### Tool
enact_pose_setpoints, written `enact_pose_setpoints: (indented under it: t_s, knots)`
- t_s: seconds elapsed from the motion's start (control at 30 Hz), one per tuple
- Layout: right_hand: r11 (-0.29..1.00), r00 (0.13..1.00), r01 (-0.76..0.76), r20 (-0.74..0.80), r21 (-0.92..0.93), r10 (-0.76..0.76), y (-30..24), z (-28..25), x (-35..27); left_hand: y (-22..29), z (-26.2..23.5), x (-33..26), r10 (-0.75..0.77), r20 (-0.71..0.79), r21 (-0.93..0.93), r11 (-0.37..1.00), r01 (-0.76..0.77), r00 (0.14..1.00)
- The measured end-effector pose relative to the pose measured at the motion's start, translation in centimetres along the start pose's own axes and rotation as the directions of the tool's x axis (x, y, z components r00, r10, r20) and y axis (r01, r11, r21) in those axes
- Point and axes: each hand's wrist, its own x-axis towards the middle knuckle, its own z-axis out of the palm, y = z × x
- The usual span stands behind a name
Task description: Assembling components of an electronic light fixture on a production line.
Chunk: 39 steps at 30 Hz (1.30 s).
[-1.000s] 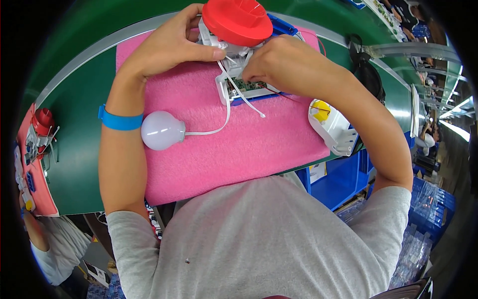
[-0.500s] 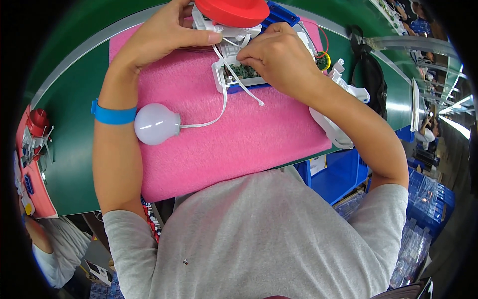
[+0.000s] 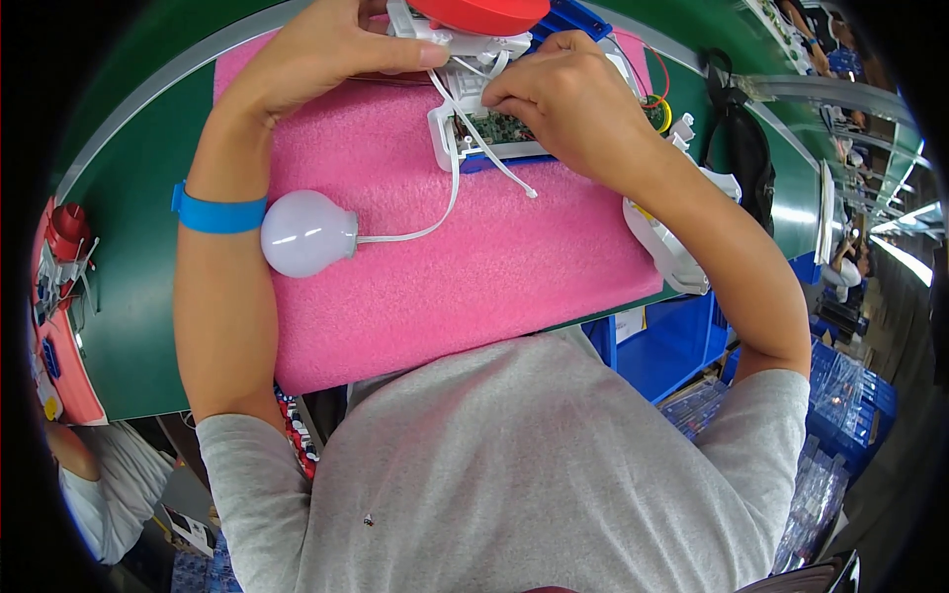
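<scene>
Since half a second ago the view has shifted: the work sits farther up the frame, and the red dome [image 3: 481, 12] is now cut by the far edge. One green surface [image 3: 138, 247] carries one pink foam pad [image 3: 465, 267]. At the pad's far edge lies one open white housing [image 3: 484, 148] with a green circuit board [image 3: 499, 128] showing inside. One white round bulb [image 3: 306, 233] lies on the pad's left side, joined to the housing by a thin white cable [image 3: 435, 212]. Left hand [image 3: 321, 49], blue wristband [image 3: 217, 212] on its wrist, has its grip closed on a white part [image 3: 450, 42] under the dome. Right hand [image 3: 578, 104] rests on the board, fingertips pinched together on white wires [image 3: 484, 89].
</scene>
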Motion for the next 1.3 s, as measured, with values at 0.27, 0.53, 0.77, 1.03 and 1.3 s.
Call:
enact_pose_setpoints:
  t_s: [0.27, 0.53, 0.77, 1.03, 1.3]
  knots:
    - [1.0, 0.999, 0.01, 0.045, 0.019, -0.011, 0.5, -0.1, 0.2, 0.1, 0.1, 0.0, -0.011, 0.004, 0.017, 1.0, 0.011, 1.0]
    - [0.998, 0.997, 0.051, 0.062, -0.029, -0.049, 0.5, 0.6, 0.4, -3.7, -1.3, 2.4, 0.663, 0.37, -0.561, 0.718, -0.413, 0.651]
    - [0.962, 0.988, 0.13, 0.115, -0.241, -0.104, 0.1, 0.6, -0.2, -1.5, -0.6, 1.0, 0.365, 0.287, -0.197, 0.927, -0.318, 0.886]
    - [0.99, 0.983, 0.116, -0.131, -0.085, -0.126, -0.5, -1.4, -1.3, -2.8, -1.9, -0.3, 0.107, -0.046, 0.268, 0.959, -0.091, 0.993]
    - [0.935, 0.939, -0.257, 0.291, 0.242, 0.183, -3.5, -3.8, -3.0, -2.0, -1.2, -0.2, 0.017, -0.053, 0.226, 0.974, -0.005, 0.998]
